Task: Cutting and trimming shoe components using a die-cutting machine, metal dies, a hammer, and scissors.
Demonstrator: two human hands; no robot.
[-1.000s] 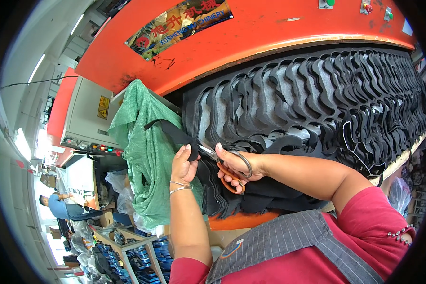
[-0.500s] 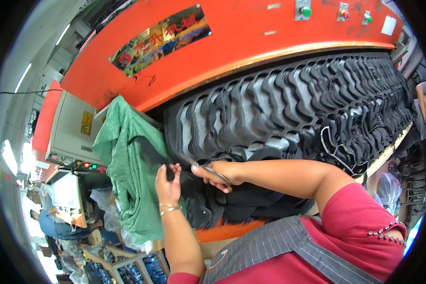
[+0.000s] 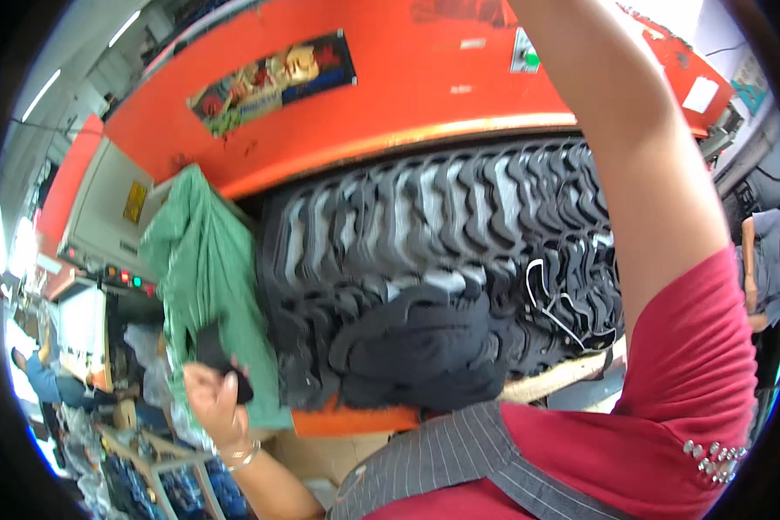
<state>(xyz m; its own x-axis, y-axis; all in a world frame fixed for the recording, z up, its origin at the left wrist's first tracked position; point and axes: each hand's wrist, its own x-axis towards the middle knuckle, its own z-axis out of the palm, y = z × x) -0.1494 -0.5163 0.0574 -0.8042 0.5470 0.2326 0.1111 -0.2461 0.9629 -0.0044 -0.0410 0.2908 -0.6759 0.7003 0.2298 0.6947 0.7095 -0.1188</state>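
My left hand (image 3: 212,394) is low at the left, closed on a small black fabric piece (image 3: 221,364) in front of a hanging green cloth (image 3: 208,277). My right arm (image 3: 633,156) rises straight up and leaves the picture at the top, so my right hand is out of sight. Between both arms lies a big stack of black cut fabric pieces (image 3: 442,251) in wavy rows, with a loose black heap (image 3: 425,347) on its near side.
An orange machine (image 3: 390,95) with a picture label spans the back. A grey control box (image 3: 104,217) with small lights stands at the left. A person in blue (image 3: 35,373) sits far left. A white cord (image 3: 550,303) lies on the stack.
My right hand has lifted from the stack and gone up out of view; the scissors it held are no longer visible. My left hand has dropped lower with a black piece.
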